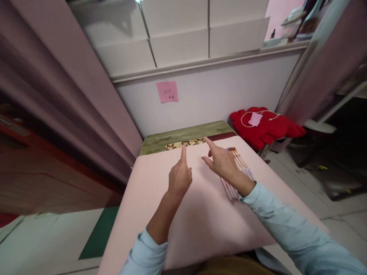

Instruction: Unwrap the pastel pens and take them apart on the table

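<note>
A pale pink sheet (200, 214) covers most of a low table. My left hand (180, 176) hovers over its far half with the index finger stretched forward and the other fingers curled in. My right hand (222, 162) is just beside it, index finger and thumb extended, the rest loosely bent, holding nothing. Under my right wrist lies a row of thin striped sticks (239, 168), side by side on the sheet. Beyond the sheet's far edge shows a green wooden tabletop (186, 134) with a band of star patterns (185, 144).
A white wall with a pink sticky note (167, 91) rises behind the table. Red clothing (265, 128) lies on a seat at the right. A mauve curtain (65, 99) hangs on the left, another on the right. Pale floor tiles surround the table.
</note>
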`<state>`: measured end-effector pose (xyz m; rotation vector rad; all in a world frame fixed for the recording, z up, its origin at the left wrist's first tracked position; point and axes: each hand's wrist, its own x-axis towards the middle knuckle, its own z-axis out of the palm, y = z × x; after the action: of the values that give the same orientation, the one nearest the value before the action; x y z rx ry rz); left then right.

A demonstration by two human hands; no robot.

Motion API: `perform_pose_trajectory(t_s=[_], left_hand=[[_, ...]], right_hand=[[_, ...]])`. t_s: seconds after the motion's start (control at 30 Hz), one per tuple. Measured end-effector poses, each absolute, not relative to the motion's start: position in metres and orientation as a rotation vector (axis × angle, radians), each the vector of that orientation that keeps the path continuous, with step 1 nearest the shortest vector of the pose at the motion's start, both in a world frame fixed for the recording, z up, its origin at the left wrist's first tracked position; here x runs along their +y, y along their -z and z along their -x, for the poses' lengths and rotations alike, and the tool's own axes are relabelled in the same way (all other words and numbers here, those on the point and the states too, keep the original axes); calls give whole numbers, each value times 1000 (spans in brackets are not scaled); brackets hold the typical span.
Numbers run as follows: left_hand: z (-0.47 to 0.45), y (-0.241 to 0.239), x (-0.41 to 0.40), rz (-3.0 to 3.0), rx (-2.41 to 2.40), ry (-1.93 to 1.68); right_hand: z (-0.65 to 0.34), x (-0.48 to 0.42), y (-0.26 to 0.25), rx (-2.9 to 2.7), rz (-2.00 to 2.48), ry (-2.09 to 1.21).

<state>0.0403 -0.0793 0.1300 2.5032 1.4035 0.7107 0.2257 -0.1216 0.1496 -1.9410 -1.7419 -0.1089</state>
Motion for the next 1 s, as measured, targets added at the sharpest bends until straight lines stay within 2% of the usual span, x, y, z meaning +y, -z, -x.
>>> perform_pose_trajectory(t_s=[0.17,0.3,0.5,0.8,1.0], left_hand=[[12,-54,-107,-2292,1320,-485],[35,-16,-130,-2062,1310,-520],[28,-10,-149,-1957,1266,-614],[26,-8,-156,-1990,1278,-536],[30,-4,-159,-1833,1243,-618]], right_hand=[[-279,-171,-85,-1596,2324,-310],[-283,-209,-42,-1581,2417,-481],[-258,-221,-35,-1561,2504,-308],[-244,-209,-41,-1599,2649,-404],[-241,-204,-51,-1582,2704,-405]])
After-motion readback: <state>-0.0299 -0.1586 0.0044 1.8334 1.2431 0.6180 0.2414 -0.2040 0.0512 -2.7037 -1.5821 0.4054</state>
